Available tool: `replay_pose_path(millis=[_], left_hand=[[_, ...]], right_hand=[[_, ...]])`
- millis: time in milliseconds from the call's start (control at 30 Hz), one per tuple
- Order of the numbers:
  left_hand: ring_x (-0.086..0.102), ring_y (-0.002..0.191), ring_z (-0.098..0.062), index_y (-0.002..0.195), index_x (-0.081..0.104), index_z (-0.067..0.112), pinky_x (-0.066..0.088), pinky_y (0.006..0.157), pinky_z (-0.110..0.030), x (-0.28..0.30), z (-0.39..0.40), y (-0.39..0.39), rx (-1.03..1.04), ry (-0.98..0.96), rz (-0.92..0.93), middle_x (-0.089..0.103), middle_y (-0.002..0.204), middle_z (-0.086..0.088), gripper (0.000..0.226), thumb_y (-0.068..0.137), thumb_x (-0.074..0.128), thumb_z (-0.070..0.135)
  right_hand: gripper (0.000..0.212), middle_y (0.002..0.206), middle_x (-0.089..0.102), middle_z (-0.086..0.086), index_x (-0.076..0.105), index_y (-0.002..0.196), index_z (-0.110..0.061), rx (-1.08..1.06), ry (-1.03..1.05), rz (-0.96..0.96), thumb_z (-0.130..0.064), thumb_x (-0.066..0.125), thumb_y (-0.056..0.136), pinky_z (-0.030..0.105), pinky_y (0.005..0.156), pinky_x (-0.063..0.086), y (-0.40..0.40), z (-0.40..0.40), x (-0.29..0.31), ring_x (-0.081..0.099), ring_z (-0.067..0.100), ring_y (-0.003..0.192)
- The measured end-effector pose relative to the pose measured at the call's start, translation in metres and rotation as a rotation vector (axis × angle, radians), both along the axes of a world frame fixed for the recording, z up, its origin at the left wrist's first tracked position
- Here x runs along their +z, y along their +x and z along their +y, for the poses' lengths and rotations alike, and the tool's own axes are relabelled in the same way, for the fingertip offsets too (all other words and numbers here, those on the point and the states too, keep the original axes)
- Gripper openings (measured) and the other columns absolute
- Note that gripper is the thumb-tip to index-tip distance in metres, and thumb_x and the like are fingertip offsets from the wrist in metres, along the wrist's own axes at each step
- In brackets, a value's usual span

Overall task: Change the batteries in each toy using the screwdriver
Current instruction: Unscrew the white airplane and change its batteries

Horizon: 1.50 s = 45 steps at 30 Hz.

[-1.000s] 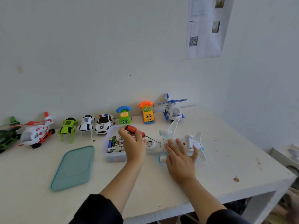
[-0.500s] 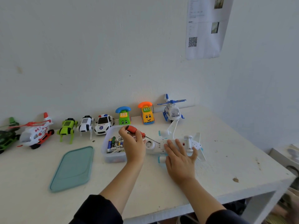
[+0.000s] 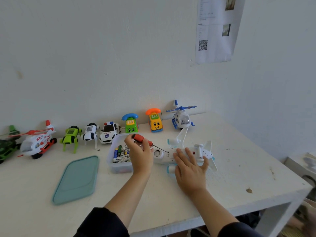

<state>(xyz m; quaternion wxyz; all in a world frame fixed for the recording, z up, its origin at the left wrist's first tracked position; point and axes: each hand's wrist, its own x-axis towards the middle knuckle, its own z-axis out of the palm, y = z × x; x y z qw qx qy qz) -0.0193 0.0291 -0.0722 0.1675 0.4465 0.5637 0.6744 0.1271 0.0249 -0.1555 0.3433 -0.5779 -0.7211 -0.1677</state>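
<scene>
Step in hand: working the battery-cover screw. White table (image 3: 239, 182); on it the white plastic toy aeroplane (image 3: 181, 155), belly up, pinned under the flat, straight-fingered right hand (image 3: 189, 170). The left hand (image 3: 139, 153) grips the red-handled screwdriver (image 3: 145, 141), thin steel tip at the hatch. Next, probably: turn, keeping the tip seated.

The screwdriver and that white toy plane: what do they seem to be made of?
The screwdriver looks to have a glossy red plastic handle and a thin grey metal shaft. The toy plane seems moulded plastic: smooth white body, translucent pale tail fins. Exact materials can't be confirmed.
</scene>
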Motion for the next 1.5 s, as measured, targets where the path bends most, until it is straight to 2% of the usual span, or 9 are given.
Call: replay_pose_path(millis=[267,400,533,733,867,1000,1200,1367,1500], left_hand=[[0.068,0.086,-0.027,0.119,0.035,0.007,0.058,0.061,-0.024,-0.002,0.001,0.001,-0.010,-0.003,0.003,0.060,0.108,-0.017,0.028,0.095,0.049,0.010],[0.068,0.077,-0.018,0.118,0.035,0.007,0.059,0.067,-0.037,-0.003,0.000,0.002,-0.025,0.041,0.112,0.065,0.094,-0.013,0.027,0.095,0.049,0.008],[0.068,0.075,-0.016,0.128,0.037,0.008,0.055,0.065,-0.029,-0.005,-0.001,0.001,-0.051,0.133,0.343,0.064,0.087,-0.006,0.041,0.092,0.054,0.005],[0.061,0.061,-0.012,0.113,0.058,0.016,0.052,0.053,-0.032,0.015,-0.003,-0.006,-0.044,0.156,0.706,0.067,0.076,0.006,0.044,0.090,0.041,0.049],[0.056,0.055,-0.011,0.083,0.055,0.016,0.044,0.051,-0.029,0.041,-0.002,-0.002,-0.034,-0.045,0.810,0.067,0.067,0.005,0.039,0.096,0.037,0.047],[0.062,0.084,-0.025,0.100,0.054,0.011,0.051,0.073,-0.041,0.063,0.001,0.003,-0.190,-0.265,0.996,0.064,0.091,-0.008,0.022,0.098,0.035,0.021],[0.065,0.082,-0.026,0.078,0.061,0.012,0.051,0.083,-0.044,0.077,0.002,0.008,-0.484,-0.383,0.739,0.067,0.079,-0.006,0.034,0.099,0.038,0.026],[0.065,0.089,-0.026,0.134,0.034,0.022,0.053,0.081,-0.049,0.082,0.011,0.002,-0.524,-0.460,0.742,0.062,0.098,-0.012,0.040,0.095,0.038,0.016],[0.056,0.070,-0.021,0.120,0.046,0.016,0.045,0.064,-0.034,0.089,0.015,-0.005,-0.239,-0.665,0.983,0.057,0.071,-0.002,0.030,0.096,0.040,0.033]], right_hand=[[0.044,0.125,0.062,-0.008,0.068,0.112,-0.026,0.002,0.012,0.003,-0.030,0.036,0.082,0.052,0.100,0.018,0.000,0.000,0.001,0.044,0.016,0.126],[0.044,0.125,0.062,-0.007,0.068,0.111,-0.025,0.000,0.001,0.009,-0.029,0.036,0.082,0.051,0.100,0.018,-0.001,-0.001,0.002,0.042,0.016,0.127],[0.044,0.124,0.063,-0.007,0.069,0.110,-0.025,0.000,-0.012,0.015,-0.029,0.036,0.081,0.051,0.099,0.018,-0.001,-0.001,0.003,0.037,0.014,0.127],[0.043,0.126,0.061,-0.008,0.068,0.112,-0.026,-0.005,-0.012,-0.003,-0.030,0.036,0.083,0.052,0.099,0.018,0.000,0.000,0.002,0.036,0.014,0.128],[0.043,0.126,0.061,-0.007,0.068,0.112,-0.026,-0.006,-0.001,-0.009,-0.029,0.037,0.082,0.051,0.099,0.019,0.000,0.000,0.000,0.039,0.015,0.127],[0.043,0.126,0.061,-0.008,0.068,0.112,-0.026,-0.004,0.013,-0.007,-0.029,0.037,0.083,0.051,0.099,0.019,0.000,0.000,0.000,0.046,0.016,0.126],[0.042,0.125,0.062,-0.008,0.069,0.110,-0.025,-0.001,0.021,-0.002,-0.028,0.037,0.082,0.052,0.097,0.020,0.000,0.000,0.000,0.048,0.016,0.125],[0.043,0.125,0.062,-0.009,0.069,0.110,-0.025,-0.004,0.003,-0.011,-0.028,0.037,0.082,0.051,0.097,0.020,0.000,0.000,0.001,0.051,0.016,0.124],[0.043,0.127,0.061,-0.009,0.068,0.112,-0.026,-0.013,-0.024,-0.017,-0.029,0.037,0.082,0.050,0.098,0.020,0.000,0.000,0.001,0.046,0.015,0.126]])
